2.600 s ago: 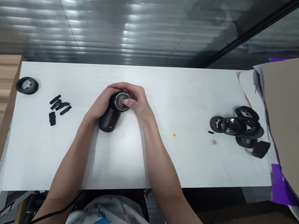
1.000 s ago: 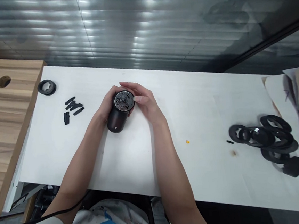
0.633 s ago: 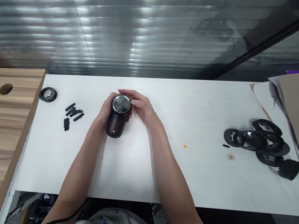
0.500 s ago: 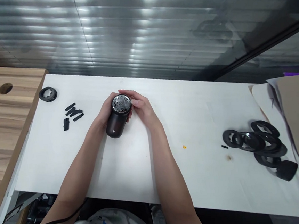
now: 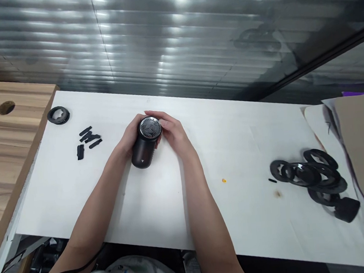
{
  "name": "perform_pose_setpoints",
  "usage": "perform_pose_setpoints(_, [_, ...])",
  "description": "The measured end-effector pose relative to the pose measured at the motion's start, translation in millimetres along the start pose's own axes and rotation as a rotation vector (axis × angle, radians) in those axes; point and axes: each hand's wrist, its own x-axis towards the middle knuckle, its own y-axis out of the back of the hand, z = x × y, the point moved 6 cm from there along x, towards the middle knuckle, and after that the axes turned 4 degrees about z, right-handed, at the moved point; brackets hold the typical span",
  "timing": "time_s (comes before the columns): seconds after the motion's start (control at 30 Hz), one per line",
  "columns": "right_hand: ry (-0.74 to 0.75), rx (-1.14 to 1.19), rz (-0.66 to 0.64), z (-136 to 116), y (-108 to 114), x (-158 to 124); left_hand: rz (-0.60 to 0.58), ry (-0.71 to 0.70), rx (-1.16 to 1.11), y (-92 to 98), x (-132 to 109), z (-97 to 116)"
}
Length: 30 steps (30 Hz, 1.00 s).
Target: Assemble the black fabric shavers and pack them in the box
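A dark cylindrical device with a round, perforated silver head is held over the white table, its head tilted away from me. My left hand wraps round its left side and back, the fingers partly hidden behind it. On the other side, my right hand holds the device near the rim of the head, with the thumb against the rim and other fingers behind.
Black rings and round parts lie in a heap at the right of the white table. Several small black pieces and a black ring are at the left. A brown board stands at the right edge.
The device has shifted slightly to the right and turned a little between my hands. Both hands keep their hold.
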Motion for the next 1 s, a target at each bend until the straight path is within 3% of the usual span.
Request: perform_pose_setpoints(1.0, [-0.008, -0.036, 0.002, 3.5, 2.8, -0.3, -0.018, 0.015, -0.01, 1.4, -0.2, -1.3])
